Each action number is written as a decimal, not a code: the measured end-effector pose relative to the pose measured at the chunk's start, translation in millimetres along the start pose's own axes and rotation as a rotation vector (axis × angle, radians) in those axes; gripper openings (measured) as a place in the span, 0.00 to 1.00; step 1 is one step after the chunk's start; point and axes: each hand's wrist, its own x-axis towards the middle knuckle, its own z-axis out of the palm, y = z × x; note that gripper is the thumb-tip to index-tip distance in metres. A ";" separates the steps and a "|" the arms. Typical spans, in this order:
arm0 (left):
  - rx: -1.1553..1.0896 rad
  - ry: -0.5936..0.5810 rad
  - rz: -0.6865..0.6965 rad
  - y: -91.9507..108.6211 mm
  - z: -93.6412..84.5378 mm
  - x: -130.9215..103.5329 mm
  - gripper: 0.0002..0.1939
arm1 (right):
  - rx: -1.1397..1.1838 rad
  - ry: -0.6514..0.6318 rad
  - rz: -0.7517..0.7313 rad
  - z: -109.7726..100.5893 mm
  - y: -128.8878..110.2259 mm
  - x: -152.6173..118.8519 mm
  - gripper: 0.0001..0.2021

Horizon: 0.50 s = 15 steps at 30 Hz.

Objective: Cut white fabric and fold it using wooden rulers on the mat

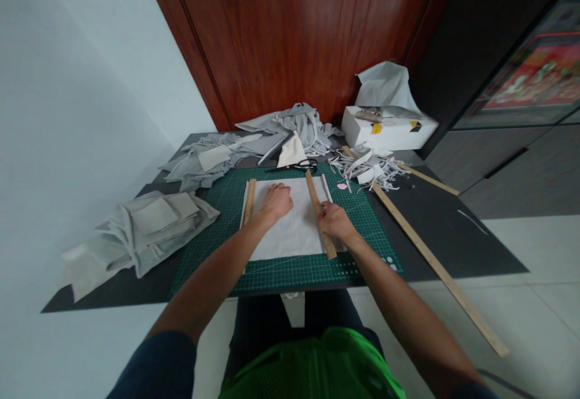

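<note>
A piece of white cloth (290,230) lies flat on the green cutting mat (290,271). My left hand (277,201) rests palm down on the cloth's upper left part, with its fingers bent and close together; whether they pinch anything is hidden. Along the cloth's left side runs a wooden ruler (249,196), partly covered by my left forearm. My right hand (336,220) is closed at the edge of a second wooden ruler (313,192), which lies slanted over the cloth's right part. Something small and dark shows at the right fingertips, too small to name.
Scissors (299,165) lie at the mat's back edge. Grey cloth piles (212,160) stand behind, and folded cloth (158,223) sits left. Right are cloth strips (371,169), a white box (385,136) and a long wooden ruler (435,263) jutting past the table's front edge.
</note>
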 end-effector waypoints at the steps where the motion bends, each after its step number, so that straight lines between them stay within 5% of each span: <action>1: -0.032 0.015 -0.016 -5.0 -1.6 0.8 0.19 | 0.047 -0.001 0.003 -3.8 1.7 0.6 0.15; 8: -0.313 0.230 -0.204 -54.4 -18.8 -5.3 0.18 | 0.202 0.046 -0.132 -26.3 12.6 9.1 0.10; 15: -0.563 0.529 -0.288 -80.8 -28.3 -37.4 0.12 | 0.076 0.028 -0.427 -8.8 9.1 1.3 0.15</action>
